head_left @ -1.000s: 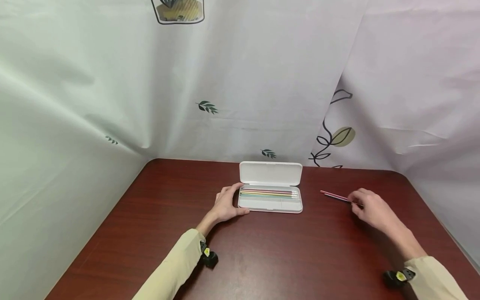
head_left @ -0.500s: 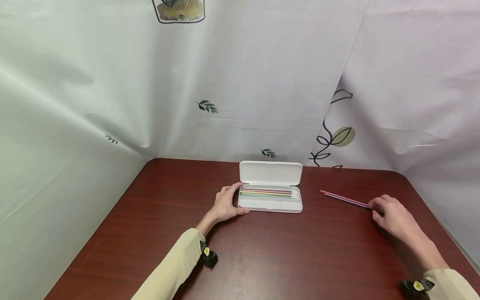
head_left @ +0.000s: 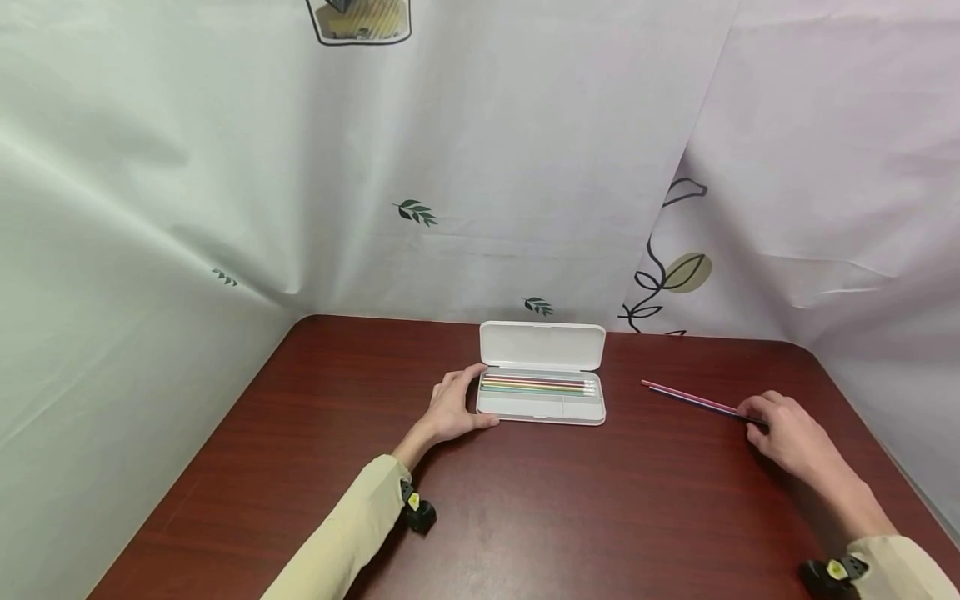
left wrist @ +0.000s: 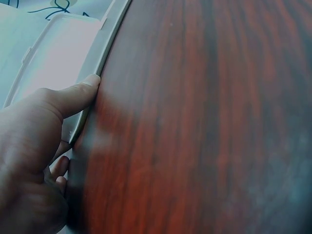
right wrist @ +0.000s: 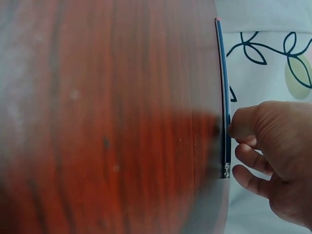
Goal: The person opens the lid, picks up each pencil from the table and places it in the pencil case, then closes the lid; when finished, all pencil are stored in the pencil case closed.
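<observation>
A white pencil case (head_left: 525, 407) lies on the table with its lid (head_left: 542, 346) raised at the back. Several coloured pencils (head_left: 536, 385) lie side by side in its rear part. My left hand (head_left: 450, 410) holds the case's left end, index finger at the back, thumb along the front edge. To the right, a pink pencil (head_left: 684, 395) and a dark blue pencil (head_left: 692, 403) lie together on the wood. My right hand (head_left: 791, 433) pinches them near their right end. In the right wrist view, the thumb touches the blue pencil (right wrist: 224, 83) a little above its metal end.
A dark red wooden table (head_left: 570, 508) spreads out below both arms. Behind it and along the sides hangs a pale cloth (head_left: 510, 167) printed with leaves. Each wrist carries a small black camera (head_left: 420, 515) below a cream sleeve (head_left: 337, 533).
My right hand has slid right along the two pencils, from their middle to their right end, then stayed there. The pencils, the case and my left hand have kept their places.
</observation>
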`<action>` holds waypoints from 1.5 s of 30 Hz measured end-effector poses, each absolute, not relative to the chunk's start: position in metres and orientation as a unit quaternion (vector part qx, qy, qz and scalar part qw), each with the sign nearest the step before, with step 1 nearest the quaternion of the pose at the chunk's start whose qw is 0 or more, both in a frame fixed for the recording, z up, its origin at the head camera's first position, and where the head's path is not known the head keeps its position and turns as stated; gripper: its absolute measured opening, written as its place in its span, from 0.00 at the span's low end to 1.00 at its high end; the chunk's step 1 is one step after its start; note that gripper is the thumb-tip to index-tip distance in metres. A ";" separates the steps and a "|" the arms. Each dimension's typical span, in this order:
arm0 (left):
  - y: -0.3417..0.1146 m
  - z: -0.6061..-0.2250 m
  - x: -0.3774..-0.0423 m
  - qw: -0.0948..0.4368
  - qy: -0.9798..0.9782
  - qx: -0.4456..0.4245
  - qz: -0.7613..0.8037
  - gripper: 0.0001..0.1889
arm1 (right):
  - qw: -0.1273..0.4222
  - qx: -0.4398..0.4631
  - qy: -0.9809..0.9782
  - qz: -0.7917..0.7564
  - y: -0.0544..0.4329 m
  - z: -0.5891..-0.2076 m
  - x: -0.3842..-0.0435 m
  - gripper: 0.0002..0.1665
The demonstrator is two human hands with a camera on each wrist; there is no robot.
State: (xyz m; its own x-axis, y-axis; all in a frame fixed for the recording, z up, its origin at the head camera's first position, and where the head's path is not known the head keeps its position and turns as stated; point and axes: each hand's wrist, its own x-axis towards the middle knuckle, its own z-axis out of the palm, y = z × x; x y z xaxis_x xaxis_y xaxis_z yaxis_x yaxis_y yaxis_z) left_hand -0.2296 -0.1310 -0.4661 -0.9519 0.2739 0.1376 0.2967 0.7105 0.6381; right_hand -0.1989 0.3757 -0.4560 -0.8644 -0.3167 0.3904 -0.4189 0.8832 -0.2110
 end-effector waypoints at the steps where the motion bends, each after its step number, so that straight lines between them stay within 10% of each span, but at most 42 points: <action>1: -0.131 -0.466 -0.229 0.015 -0.925 -0.153 -0.348 0.47 | 0.174 0.192 -0.955 0.145 0.376 -0.456 -0.199 0.13; 45: -0.131 -0.467 -0.230 0.022 -0.927 -0.153 -0.341 0.47 | 0.098 0.194 -0.967 0.135 0.380 -0.451 -0.209 0.13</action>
State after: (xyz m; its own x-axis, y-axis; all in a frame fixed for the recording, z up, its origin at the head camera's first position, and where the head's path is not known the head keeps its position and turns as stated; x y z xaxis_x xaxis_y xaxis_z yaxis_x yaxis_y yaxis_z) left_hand -0.2297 -0.1305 -0.4672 -0.9522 0.2687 0.1454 0.2988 0.7203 0.6260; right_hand -0.2087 0.3804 -0.4509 -0.9057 -0.3484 0.2414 -0.4010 0.8887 -0.2223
